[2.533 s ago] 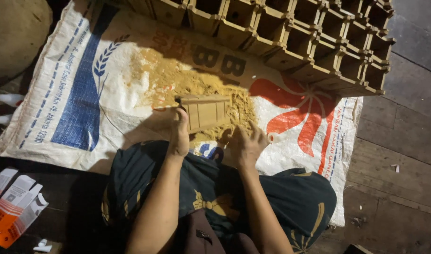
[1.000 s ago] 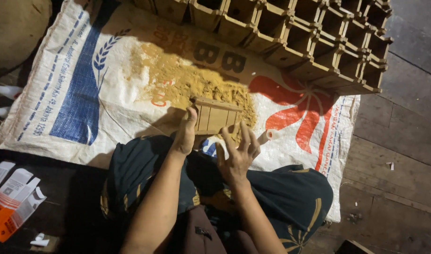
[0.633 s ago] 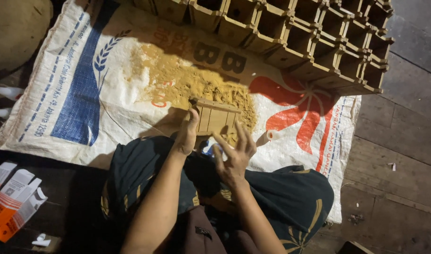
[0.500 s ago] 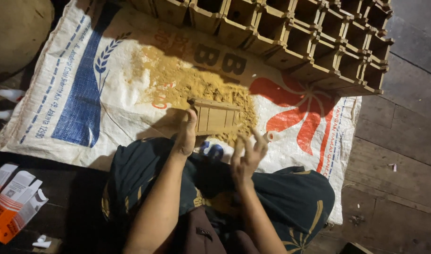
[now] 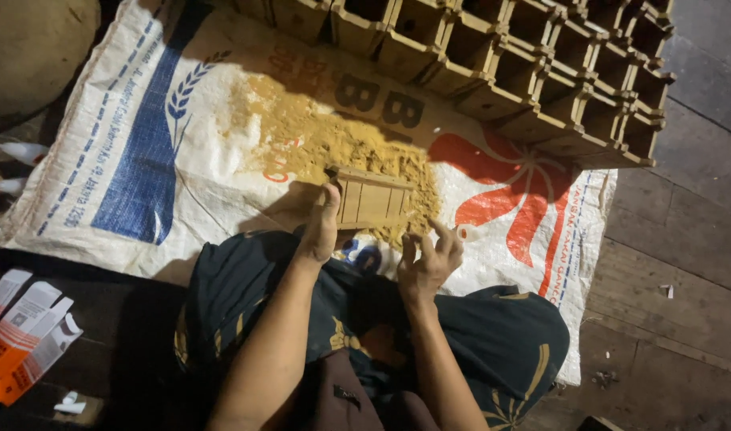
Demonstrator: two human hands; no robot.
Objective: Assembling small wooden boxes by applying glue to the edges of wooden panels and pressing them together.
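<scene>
A small slatted wooden box (image 5: 373,199) lies on its side against a heap of yellow-brown sawdust (image 5: 333,144), which is spread on a white woven sack (image 5: 142,160) with blue and red print. My left hand (image 5: 321,227) grips the box at its left end. My right hand (image 5: 427,259) hovers just below and right of the box, fingers spread and curled, holding nothing I can make out. My lap in dark patterned cloth (image 5: 493,335) fills the lower middle.
Rows of open square wooden boxes (image 5: 541,64) are stacked along the sack's far edge. Orange and white cartons (image 5: 22,335) lie at the lower left on dark floor. Wooden floorboards (image 5: 677,279) run along the right. A large rounded sack (image 5: 30,56) sits at the upper left.
My right hand has come off the box and dropped toward my lap with its fingers spread. My left hand keeps its grip on the box, which stays by the sawdust.
</scene>
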